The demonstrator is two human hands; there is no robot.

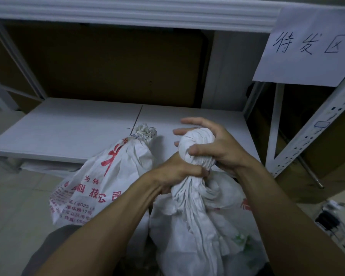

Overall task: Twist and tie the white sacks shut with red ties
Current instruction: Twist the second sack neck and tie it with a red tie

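Two white woven sacks stand on the floor before a low white shelf. The right sack [197, 226] has its neck gathered into a twisted rope. My left hand [177, 172] squeezes that neck low down. Above it, my right hand [211, 144] wraps around the bunched top of the neck, fingers partly spread. The left sack [100, 186], printed with red characters, leans to the left; its mouth [145, 132] is bunched shut. No red tie shows clearly in either hand.
The white shelf board [78, 126] runs behind the sacks, with dark cardboard behind it. A perforated metal upright [315, 126] and a paper sign [311, 46] stand at right. Cables and a power strip [331, 218] lie on the floor at right.
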